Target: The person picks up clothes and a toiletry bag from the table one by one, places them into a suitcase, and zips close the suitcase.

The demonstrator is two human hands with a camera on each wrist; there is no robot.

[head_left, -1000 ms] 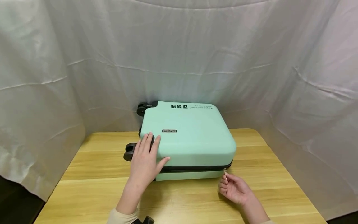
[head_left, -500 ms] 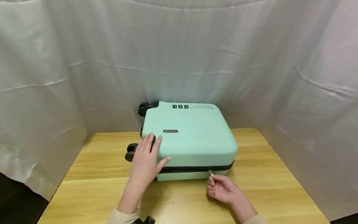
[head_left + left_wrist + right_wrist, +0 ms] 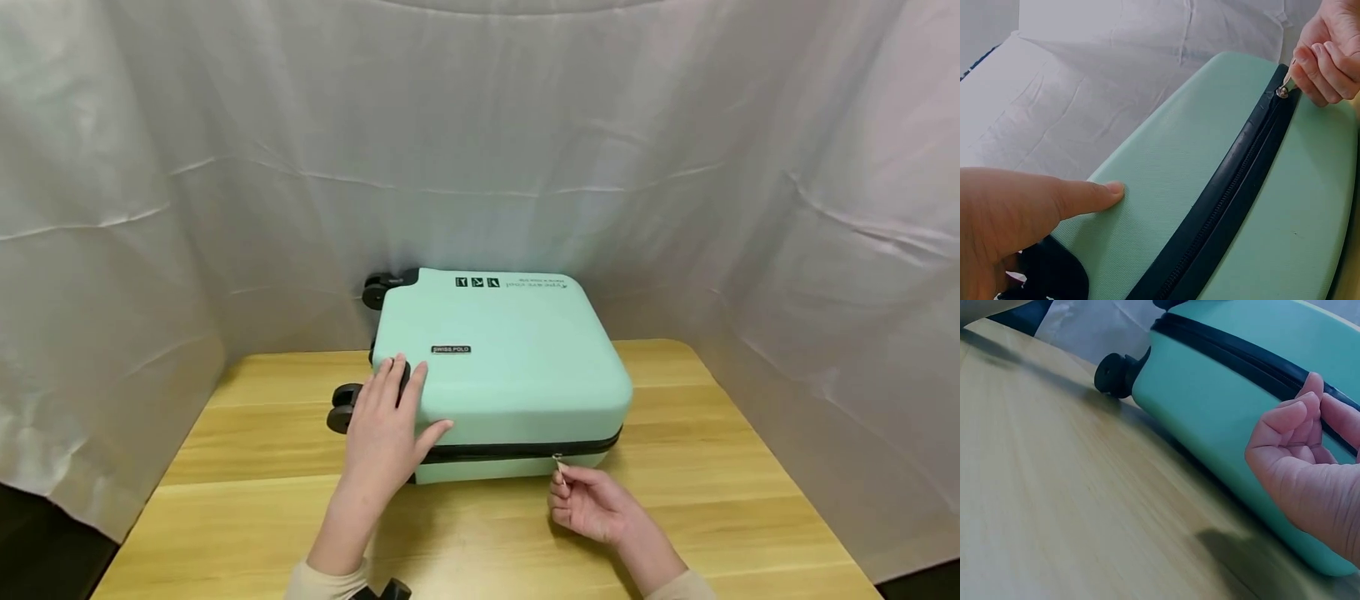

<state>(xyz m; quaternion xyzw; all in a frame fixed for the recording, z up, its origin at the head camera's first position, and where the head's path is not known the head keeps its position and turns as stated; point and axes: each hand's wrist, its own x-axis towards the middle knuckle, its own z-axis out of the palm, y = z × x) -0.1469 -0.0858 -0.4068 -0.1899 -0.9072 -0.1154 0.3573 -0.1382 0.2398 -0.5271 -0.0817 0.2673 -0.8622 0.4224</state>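
Note:
A mint-green hard-shell suitcase (image 3: 510, 358) lies flat on a wooden table (image 3: 225, 517), its black wheels (image 3: 341, 408) pointing left. A black zipper band (image 3: 517, 451) runs along its near side. My left hand (image 3: 386, 433) rests flat on the near left corner of the lid, fingers straight, the thumb (image 3: 1088, 194) pressed to the shell. My right hand (image 3: 588, 500) pinches the small metal zipper pull (image 3: 557, 461) on the front side; in the left wrist view the zipper pull (image 3: 1283, 89) sits between the fingertips (image 3: 1310, 78). The right wrist view shows curled fingers (image 3: 1294, 428) against the zipper band (image 3: 1235, 356).
White cloth (image 3: 150, 208) hangs as a backdrop behind and on both sides of the table. The suitcase's far end reaches the cloth. Bare tabletop lies in front of the suitcase and to its right (image 3: 712, 433). A dark object (image 3: 386, 590) shows at the lower edge.
My right hand has drawn the zipper pull leftward along the front side, from the right corner toward the middle. The left hand has stayed on the lid.

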